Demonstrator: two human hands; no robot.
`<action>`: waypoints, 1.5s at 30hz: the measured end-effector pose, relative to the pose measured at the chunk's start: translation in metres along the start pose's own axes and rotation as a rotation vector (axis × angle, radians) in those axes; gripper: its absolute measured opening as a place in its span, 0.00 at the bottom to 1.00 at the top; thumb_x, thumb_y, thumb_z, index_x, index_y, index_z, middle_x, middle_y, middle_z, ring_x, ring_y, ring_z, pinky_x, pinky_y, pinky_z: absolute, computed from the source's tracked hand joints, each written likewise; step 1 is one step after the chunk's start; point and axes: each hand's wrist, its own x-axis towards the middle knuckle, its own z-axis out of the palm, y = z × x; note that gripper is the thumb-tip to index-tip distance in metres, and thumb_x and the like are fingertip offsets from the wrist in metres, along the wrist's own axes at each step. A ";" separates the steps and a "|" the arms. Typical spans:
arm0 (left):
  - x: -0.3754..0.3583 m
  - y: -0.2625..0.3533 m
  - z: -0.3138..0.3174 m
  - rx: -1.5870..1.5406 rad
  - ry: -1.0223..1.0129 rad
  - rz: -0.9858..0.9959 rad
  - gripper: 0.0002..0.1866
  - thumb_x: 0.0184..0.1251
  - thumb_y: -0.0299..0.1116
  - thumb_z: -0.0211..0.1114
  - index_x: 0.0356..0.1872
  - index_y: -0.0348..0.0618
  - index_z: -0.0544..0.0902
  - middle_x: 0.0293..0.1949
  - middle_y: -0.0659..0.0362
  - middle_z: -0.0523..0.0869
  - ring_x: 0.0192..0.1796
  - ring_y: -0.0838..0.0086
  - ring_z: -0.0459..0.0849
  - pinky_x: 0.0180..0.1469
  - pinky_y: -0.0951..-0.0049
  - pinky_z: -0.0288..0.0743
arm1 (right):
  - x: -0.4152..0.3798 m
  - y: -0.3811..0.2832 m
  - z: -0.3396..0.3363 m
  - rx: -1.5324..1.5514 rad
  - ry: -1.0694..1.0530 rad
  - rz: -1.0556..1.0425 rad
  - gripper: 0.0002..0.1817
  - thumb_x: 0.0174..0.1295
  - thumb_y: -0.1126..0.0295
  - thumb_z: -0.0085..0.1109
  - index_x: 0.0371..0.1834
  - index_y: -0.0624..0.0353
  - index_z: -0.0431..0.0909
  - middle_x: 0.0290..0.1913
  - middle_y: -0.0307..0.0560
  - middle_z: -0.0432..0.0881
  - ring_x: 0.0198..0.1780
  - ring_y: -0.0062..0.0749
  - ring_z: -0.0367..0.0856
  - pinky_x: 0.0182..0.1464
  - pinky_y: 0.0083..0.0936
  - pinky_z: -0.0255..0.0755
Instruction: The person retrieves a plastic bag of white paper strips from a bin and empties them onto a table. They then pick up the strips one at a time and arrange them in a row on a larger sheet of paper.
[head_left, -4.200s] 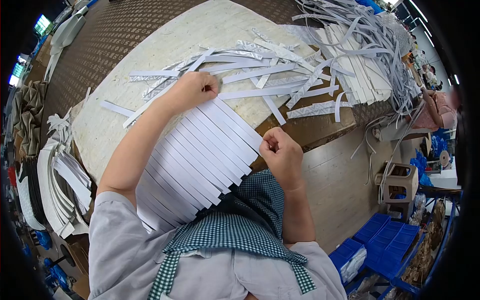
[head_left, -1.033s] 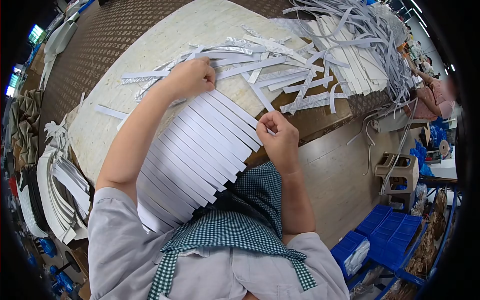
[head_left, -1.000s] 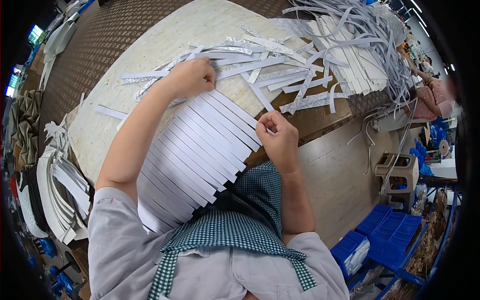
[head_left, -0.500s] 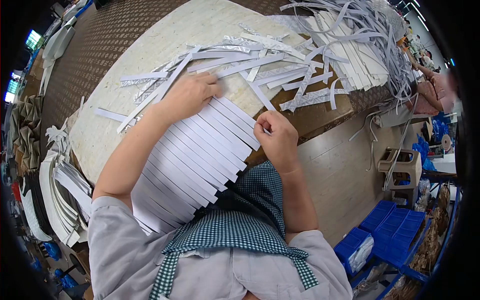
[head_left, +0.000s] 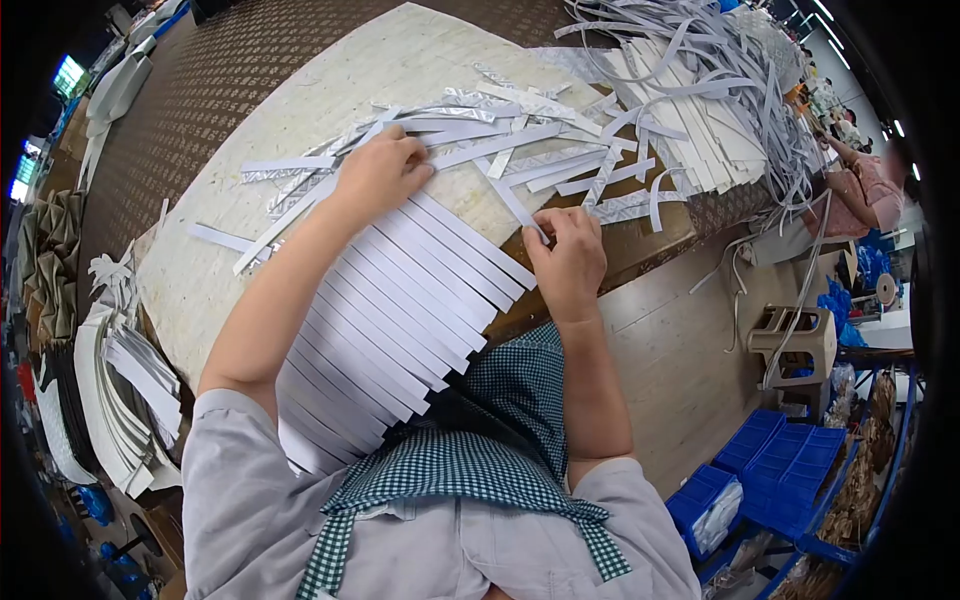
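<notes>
White flat strips (head_left: 400,290) lie side by side in a row in front of me, slanting down to the right across the table edge toward my apron. My left hand (head_left: 383,172) rests over their upper ends with its fingers curled in; whatever is under the fingertips is hidden. Beyond the right ends of the row, my right hand (head_left: 568,258) pinches the near end of a loose white strip (head_left: 512,198). That strip runs up and left into a scattered heap of white and silver-patterned strips (head_left: 490,115) on the pale board (head_left: 250,120).
A thick stack of strips (head_left: 690,120) with tangled grey-white bands (head_left: 770,90) fills the table's right end. A beige stool (head_left: 795,340) and blue bins (head_left: 790,465) stand on the floor to the right. Another person in pink (head_left: 865,195) is at the far right.
My right hand has moved slightly up and right, and now has the loose strip's end in its fingers. My left hand has shifted a little up and left on the row.
</notes>
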 end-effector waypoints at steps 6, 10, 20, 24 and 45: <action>0.010 -0.001 0.000 -0.014 -0.048 -0.011 0.09 0.62 0.37 0.67 0.37 0.44 0.84 0.44 0.56 0.82 0.48 0.59 0.84 0.48 0.60 0.79 | 0.009 0.001 -0.006 0.102 0.020 0.042 0.09 0.58 0.67 0.68 0.41 0.53 0.83 0.42 0.40 0.81 0.48 0.41 0.78 0.49 0.37 0.75; 0.008 0.002 0.002 0.028 -0.034 0.000 0.08 0.61 0.35 0.68 0.36 0.44 0.84 0.43 0.57 0.82 0.48 0.59 0.84 0.48 0.59 0.79 | 0.035 -0.003 -0.005 0.128 0.150 -0.131 0.13 0.58 0.68 0.67 0.47 0.53 0.84 0.48 0.40 0.84 0.50 0.42 0.77 0.52 0.36 0.75; 0.007 0.008 0.001 0.030 -0.052 -0.015 0.06 0.63 0.33 0.67 0.37 0.43 0.83 0.42 0.57 0.83 0.45 0.61 0.86 0.47 0.61 0.78 | 0.083 -0.003 0.039 -0.051 0.050 -0.339 0.14 0.59 0.69 0.65 0.48 0.53 0.85 0.53 0.40 0.84 0.56 0.42 0.75 0.60 0.37 0.71; 0.006 0.007 -0.011 -0.107 -0.039 -0.084 0.06 0.61 0.32 0.67 0.36 0.43 0.84 0.36 0.54 0.86 0.41 0.60 0.86 0.44 0.61 0.78 | 0.086 0.008 0.028 -0.094 0.007 -0.309 0.07 0.58 0.67 0.67 0.39 0.50 0.86 0.45 0.38 0.83 0.52 0.39 0.75 0.61 0.37 0.66; 0.029 -0.016 -0.014 -0.269 -0.394 0.023 0.04 0.61 0.27 0.68 0.32 0.37 0.85 0.34 0.58 0.84 0.38 0.72 0.80 0.44 0.71 0.75 | -0.011 -0.016 -0.006 0.541 -0.084 0.089 0.05 0.62 0.76 0.65 0.39 0.63 0.80 0.30 0.41 0.83 0.33 0.20 0.80 0.40 0.21 0.76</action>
